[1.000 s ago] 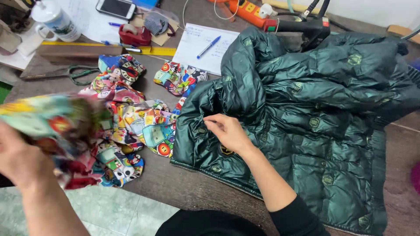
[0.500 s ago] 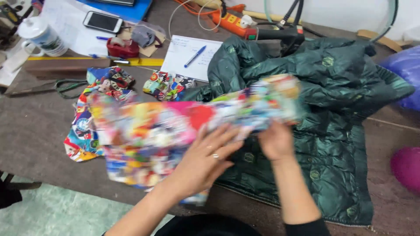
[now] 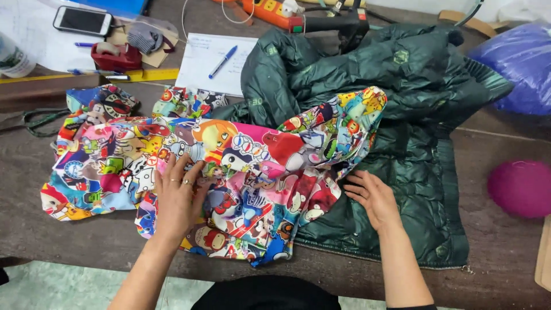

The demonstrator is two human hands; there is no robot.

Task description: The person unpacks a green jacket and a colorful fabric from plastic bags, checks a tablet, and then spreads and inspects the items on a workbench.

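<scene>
A bright cartoon-print fabric piece (image 3: 258, 166) lies spread over the table and partly over a dark green quilted jacket (image 3: 413, 132). My left hand (image 3: 175, 198) rests flat on the fabric with fingers apart. At the fabric's right edge, my right hand (image 3: 376, 198) lies flat on the jacket, fingers spread. More pieces of the same cartoon print (image 3: 97, 155) lie to the left.
At the back of the brown table (image 3: 511, 252) lie a sheet of paper with a blue pen (image 3: 222, 61), a phone (image 3: 83, 20), a red tape dispenser (image 3: 117, 56), a yellow ruler (image 3: 155, 74) and an orange tool (image 3: 267, 11). A magenta ball (image 3: 521, 188) and purple bag (image 3: 513, 63) sit right. Scissors (image 3: 31, 120) lie left.
The cartoon-print piece, held up in my left hand earlier, was carried right and laid over the jacket. Both hands now press flat on it and the jacket.
</scene>
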